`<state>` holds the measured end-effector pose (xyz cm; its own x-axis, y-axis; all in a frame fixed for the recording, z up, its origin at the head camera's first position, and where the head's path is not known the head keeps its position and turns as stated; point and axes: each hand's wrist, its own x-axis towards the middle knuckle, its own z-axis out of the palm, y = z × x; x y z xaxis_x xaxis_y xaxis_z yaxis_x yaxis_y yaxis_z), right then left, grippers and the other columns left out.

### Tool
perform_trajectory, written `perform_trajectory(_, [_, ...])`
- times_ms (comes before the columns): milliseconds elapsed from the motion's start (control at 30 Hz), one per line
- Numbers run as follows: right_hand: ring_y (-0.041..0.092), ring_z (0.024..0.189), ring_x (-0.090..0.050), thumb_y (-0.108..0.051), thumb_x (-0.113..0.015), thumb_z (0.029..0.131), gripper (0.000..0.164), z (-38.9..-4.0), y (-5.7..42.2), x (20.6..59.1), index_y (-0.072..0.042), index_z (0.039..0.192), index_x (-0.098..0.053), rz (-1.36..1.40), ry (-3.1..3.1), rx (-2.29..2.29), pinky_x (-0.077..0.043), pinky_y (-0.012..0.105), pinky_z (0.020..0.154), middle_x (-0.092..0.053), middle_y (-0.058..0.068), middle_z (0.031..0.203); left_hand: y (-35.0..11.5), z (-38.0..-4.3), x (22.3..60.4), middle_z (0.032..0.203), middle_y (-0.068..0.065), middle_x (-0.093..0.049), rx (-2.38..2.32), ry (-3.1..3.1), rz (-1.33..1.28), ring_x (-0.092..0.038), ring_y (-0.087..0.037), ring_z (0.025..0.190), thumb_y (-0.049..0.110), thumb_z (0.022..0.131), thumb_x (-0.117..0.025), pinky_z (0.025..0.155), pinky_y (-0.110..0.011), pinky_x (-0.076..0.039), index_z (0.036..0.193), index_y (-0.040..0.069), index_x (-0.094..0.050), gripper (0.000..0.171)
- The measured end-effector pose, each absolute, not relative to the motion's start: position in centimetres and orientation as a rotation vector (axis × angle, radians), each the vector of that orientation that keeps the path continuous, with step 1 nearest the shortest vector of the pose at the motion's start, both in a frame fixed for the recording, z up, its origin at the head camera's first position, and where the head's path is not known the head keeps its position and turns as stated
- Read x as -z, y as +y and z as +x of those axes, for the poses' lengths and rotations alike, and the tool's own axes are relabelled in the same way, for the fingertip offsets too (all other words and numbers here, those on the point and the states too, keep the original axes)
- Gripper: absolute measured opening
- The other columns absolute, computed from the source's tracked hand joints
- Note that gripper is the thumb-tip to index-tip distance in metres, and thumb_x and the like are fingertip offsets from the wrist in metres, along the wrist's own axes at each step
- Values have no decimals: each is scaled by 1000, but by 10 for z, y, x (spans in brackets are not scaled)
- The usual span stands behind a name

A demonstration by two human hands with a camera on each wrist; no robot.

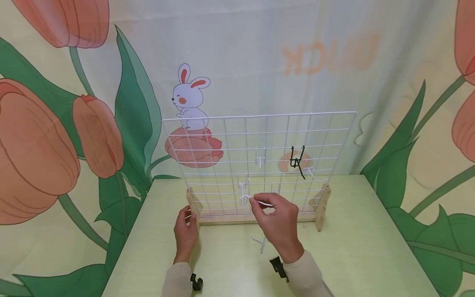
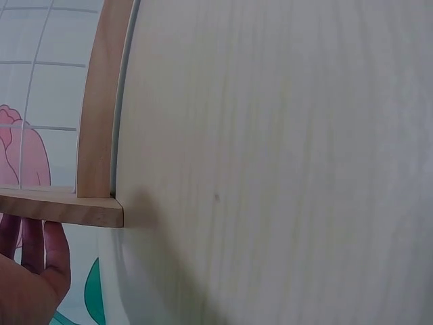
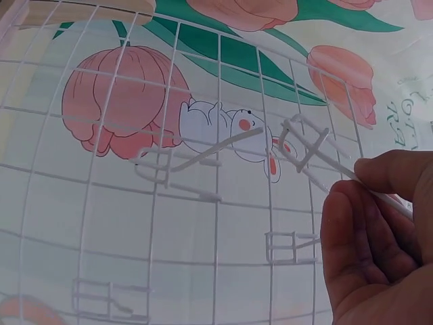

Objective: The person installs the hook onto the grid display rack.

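Observation:
My right hand (image 1: 278, 218) pinches the long prong of a white wire hook (image 3: 308, 145) between thumb and fingers, in front of a white wire grid panel (image 1: 259, 117). In the right wrist view the hook's square frame points away from the fingertips and overlaps the grid wires. My left hand (image 1: 185, 235) holds the left end of the wooden stand (image 1: 226, 220) that carries the grid. In the left wrist view its fingers (image 2: 57, 254) lie against the wood, partly hidden behind it.
A black hook (image 1: 295, 162) and several white hooks, among them one at mid-grid (image 1: 260, 160), hang on the panel. Another white wire piece (image 1: 262, 245) lies on the pale table (image 1: 363, 247). Behind is a printed curtain (image 1: 237, 62) with tulips and a rabbit.

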<state>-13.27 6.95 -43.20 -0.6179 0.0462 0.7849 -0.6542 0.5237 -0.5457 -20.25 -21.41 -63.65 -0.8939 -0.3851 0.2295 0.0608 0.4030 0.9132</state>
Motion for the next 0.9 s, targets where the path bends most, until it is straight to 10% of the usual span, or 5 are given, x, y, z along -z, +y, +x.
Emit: perform_trajectory(900, [14, 79, -72, -14, -76, 86, 10, -179, 16, 381, -6, 92, -76, 610, -1835, -888, -59, 29, 76, -75, 4, 86, -214, -204, 638, 120, -9, -64, 1490, -2248, 273, -65, -27, 107, 17, 101, -58, 85, -47, -54, 134, 17, -54, 33])
